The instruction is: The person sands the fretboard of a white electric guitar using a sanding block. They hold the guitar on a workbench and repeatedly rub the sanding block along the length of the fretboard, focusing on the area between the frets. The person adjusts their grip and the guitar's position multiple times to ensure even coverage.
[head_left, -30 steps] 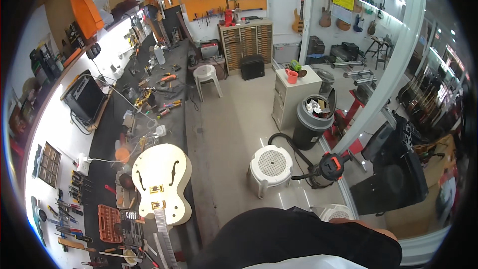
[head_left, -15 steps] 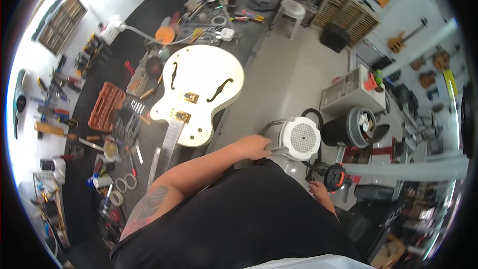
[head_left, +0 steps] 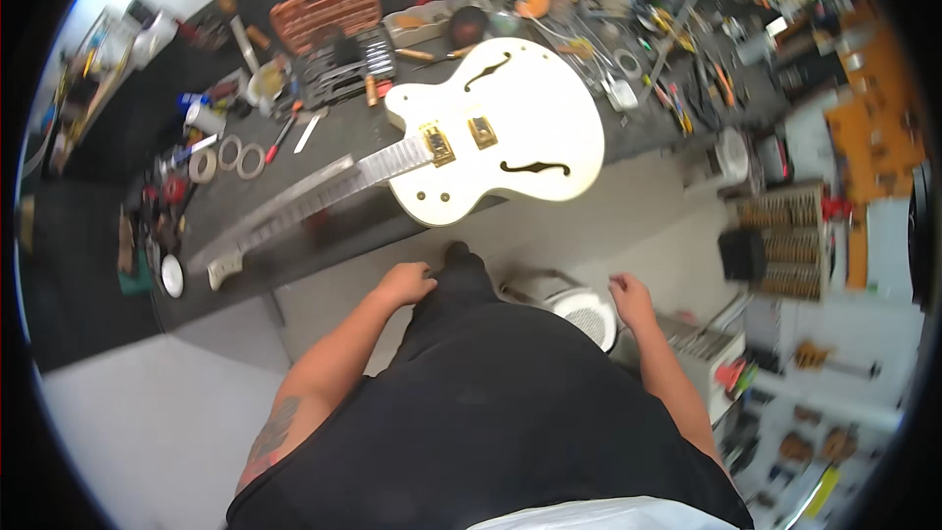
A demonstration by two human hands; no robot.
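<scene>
The dark surface [head_left: 343,128] runs across the view, crowded with tools toward its back and far ends. On it lies the white hollow-body guitar [head_left: 525,132], face up, its body reaching the front edge and its neck pointing left; a long thin strip [head_left: 319,180] runs alongside the neck, too blurred to tell whether they touch. A white stool [head_left: 589,314] stands on the floor beyond the person's belly, and a brick-red tool case [head_left: 327,15] sits behind the neck. The left hand [head_left: 406,285] hangs before the surface, fingers curled inward; whether they hold anything cannot be told. The right hand [head_left: 631,296], near the stool, has loosely bent, parted fingers, seemingly empty. This looks like positioning at the guitar; handling it would call for reaching forward without knocking the strip. Smallest, rings of tape [head_left: 251,161] lie left of the case.
</scene>
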